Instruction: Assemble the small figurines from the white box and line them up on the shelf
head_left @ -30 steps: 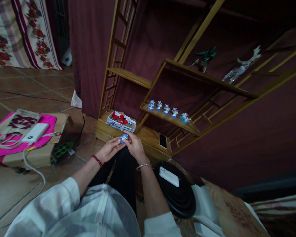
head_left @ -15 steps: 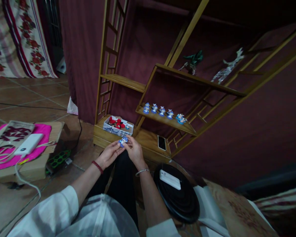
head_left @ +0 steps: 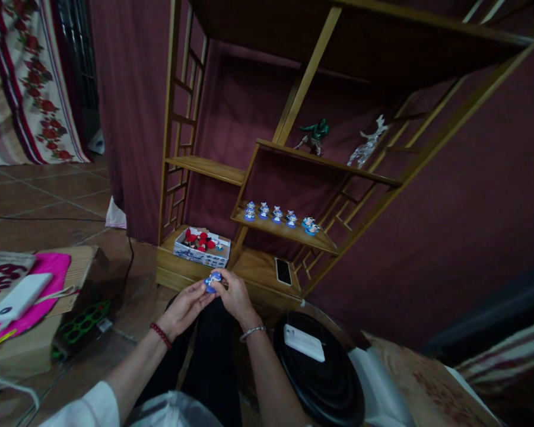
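A small blue-and-white figurine [head_left: 212, 281] is held between both my hands above my knees. My left hand [head_left: 189, 305] has its fingertips closed on the figurine's base from the left. From the right, my right hand [head_left: 235, 296] pinches it with thumb and fingers. Just beyond my hands, a patterned box [head_left: 200, 256] holds several red-topped figures and a small blue one. Several similar blue-and-white figurines [head_left: 276, 214] stand in rows on the middle shelf [head_left: 320, 238], with light-blue ones [head_left: 310, 226] at their right end.
Higher on the wooden shelf unit stand a dark green statue [head_left: 315, 135] and a clear deer figure [head_left: 367, 142]. A phone [head_left: 283, 271] lies on the bottom board. At right, a black stool [head_left: 293, 379] bears a white device [head_left: 304, 342]. A white power bank [head_left: 20, 298] lies at left.
The view has tilted up and turned slightly right, so the shelf sits lower and further left. Both hands still hold the figurine, which appears slightly turned.
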Action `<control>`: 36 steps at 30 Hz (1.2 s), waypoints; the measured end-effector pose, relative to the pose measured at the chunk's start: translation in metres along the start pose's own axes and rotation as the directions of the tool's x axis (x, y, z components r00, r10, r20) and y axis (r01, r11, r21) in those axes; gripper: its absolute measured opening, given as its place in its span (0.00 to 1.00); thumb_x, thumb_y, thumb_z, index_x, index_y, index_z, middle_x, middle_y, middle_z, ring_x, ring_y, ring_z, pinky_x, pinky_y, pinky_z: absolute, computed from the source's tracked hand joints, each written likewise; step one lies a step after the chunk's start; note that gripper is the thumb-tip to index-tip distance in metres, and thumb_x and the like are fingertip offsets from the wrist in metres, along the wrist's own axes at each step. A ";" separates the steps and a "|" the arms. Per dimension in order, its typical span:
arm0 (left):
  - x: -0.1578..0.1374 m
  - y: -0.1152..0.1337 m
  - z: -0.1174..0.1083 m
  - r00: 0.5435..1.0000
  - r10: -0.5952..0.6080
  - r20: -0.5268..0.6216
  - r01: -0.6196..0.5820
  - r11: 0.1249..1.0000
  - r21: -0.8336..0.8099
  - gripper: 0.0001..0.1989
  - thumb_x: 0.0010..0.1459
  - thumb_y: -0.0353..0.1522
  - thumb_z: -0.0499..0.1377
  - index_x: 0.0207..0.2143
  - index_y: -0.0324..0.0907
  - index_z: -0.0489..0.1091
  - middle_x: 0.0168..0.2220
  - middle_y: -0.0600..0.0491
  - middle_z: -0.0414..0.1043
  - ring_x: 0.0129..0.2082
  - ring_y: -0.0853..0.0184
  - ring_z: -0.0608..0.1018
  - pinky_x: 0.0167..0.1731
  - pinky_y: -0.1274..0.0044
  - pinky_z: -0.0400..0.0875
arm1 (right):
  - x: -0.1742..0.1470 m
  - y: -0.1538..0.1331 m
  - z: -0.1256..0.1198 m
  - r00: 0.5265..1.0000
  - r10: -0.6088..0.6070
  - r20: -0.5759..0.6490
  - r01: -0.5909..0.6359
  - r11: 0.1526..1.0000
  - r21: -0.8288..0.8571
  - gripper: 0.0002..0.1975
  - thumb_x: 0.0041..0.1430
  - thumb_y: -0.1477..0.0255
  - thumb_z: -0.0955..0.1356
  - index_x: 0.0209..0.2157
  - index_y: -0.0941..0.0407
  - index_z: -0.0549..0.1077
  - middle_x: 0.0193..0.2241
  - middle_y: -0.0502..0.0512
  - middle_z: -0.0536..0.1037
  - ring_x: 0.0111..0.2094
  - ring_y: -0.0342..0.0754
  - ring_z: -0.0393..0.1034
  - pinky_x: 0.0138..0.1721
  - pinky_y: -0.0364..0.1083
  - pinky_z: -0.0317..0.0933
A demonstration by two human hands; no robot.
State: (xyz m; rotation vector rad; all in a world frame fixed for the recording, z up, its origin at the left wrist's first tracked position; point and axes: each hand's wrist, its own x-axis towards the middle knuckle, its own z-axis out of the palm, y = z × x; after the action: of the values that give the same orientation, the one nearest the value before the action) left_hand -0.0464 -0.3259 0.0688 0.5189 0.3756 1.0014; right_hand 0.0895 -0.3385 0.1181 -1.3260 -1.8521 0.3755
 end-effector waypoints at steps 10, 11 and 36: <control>0.010 0.001 0.014 0.999 -0.010 -0.049 0.010 1.000 0.003 0.08 0.51 0.21 0.56 0.34 0.35 0.71 0.37 0.48 0.73 0.37 0.70 0.75 0.46 0.76 0.66 | 0.001 0.012 -0.004 0.998 0.022 -0.056 -0.019 0.999 0.044 0.15 0.52 0.71 0.64 0.43 0.53 0.68 0.38 0.52 0.74 0.37 0.45 0.69 0.41 0.45 0.63; 0.013 0.001 0.017 0.998 -0.004 -0.061 0.004 1.000 -0.002 0.08 0.51 0.21 0.56 0.34 0.35 0.71 0.38 0.48 0.73 0.38 0.70 0.75 0.46 0.76 0.66 | 0.001 0.014 -0.005 0.997 0.031 -0.066 -0.028 0.998 0.051 0.17 0.51 0.71 0.65 0.46 0.52 0.67 0.40 0.53 0.74 0.38 0.46 0.69 0.42 0.46 0.63; 0.075 -0.017 0.058 1.000 -0.020 0.009 0.020 0.999 0.027 0.07 0.50 0.20 0.56 0.33 0.35 0.69 0.35 0.48 0.73 0.35 0.70 0.75 0.42 0.77 0.67 | 0.017 0.058 -0.047 0.988 0.101 -0.120 -0.090 0.991 0.097 0.16 0.50 0.69 0.66 0.43 0.55 0.68 0.35 0.51 0.74 0.33 0.43 0.68 0.37 0.42 0.62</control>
State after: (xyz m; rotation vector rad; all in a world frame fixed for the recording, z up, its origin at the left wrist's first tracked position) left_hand 0.0331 -0.2824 0.1019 0.5427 0.3862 0.9753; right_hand 0.1601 -0.3091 0.1177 -1.3484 -1.6536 0.4134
